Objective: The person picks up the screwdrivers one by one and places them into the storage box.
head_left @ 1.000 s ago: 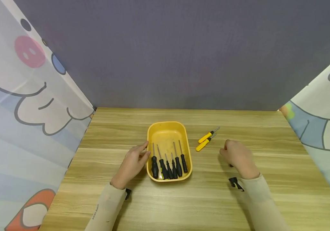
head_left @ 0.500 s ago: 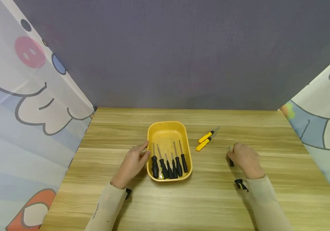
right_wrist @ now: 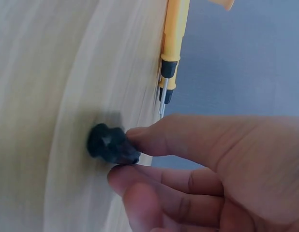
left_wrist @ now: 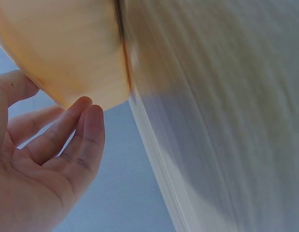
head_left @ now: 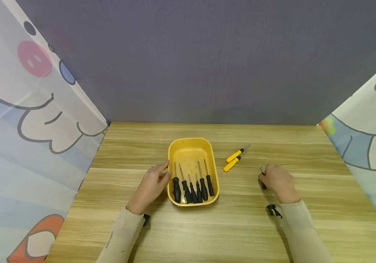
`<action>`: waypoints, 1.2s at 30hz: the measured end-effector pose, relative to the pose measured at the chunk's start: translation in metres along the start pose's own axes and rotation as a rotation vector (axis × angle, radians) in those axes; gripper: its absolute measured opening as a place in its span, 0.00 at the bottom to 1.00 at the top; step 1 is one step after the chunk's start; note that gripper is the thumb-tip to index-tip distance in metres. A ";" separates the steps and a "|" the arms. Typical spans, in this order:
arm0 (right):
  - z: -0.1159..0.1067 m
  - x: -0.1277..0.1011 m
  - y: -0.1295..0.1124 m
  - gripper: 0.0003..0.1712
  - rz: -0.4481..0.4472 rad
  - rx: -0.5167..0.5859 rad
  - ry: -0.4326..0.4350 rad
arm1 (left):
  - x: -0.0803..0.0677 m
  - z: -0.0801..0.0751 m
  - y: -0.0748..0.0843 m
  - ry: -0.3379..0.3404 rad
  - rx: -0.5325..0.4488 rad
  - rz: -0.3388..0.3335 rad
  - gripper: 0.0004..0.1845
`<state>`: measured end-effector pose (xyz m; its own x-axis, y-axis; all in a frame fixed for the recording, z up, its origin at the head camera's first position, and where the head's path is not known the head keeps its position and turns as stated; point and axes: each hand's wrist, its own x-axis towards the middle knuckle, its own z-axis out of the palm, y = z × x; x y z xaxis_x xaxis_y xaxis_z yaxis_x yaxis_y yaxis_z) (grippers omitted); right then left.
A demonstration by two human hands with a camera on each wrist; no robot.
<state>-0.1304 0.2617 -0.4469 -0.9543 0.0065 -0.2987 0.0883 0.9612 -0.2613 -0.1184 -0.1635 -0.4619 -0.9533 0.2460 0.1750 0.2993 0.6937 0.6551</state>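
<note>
My left hand (head_left: 153,184) holds the left rim of a yellow plastic tray (head_left: 215,179), thumb at the rim and fingers against the outer wall (left_wrist: 62,48). Inside, several black-handled screwdrivers (head_left: 176,190) lie side by side, shafts pointing away from me. To the right of the tray, my right hand (head_left: 278,182) pinches a small black-handled screwdriver (right_wrist: 108,143) between thumb and fingers, low over the wooden table. Its shaft tip shows beyond the fingers in the head view; the hand hides part of it.
Two yellow-handled screwdrivers (head_left: 232,164) lie next to each other between the tray and my right hand. The wooden table (head_left: 220,233) ends at a grey panel (head_left: 207,65) at the back. Cartoon-printed sheets (head_left: 36,146) flank both sides.
My right hand has shifted slightly right and towards me, and more of the black screwdriver now shows beside its fingers. The left hand and tray stay put.
</note>
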 end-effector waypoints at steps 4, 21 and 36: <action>0.001 0.001 0.001 0.23 0.002 0.009 0.004 | 0.000 0.001 -0.001 0.004 0.000 0.003 0.26; -0.004 -0.003 -0.017 0.24 -0.008 0.051 0.000 | 0.000 0.002 -0.004 0.020 -0.005 0.016 0.25; -0.022 -0.016 -0.084 0.19 -0.195 0.012 0.140 | 0.001 0.002 -0.003 0.019 0.006 0.013 0.25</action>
<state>-0.1286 0.1867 -0.3997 -0.9838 -0.1400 -0.1118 -0.0989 0.9448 -0.3123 -0.1199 -0.1640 -0.4658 -0.9498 0.2424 0.1976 0.3121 0.6943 0.6485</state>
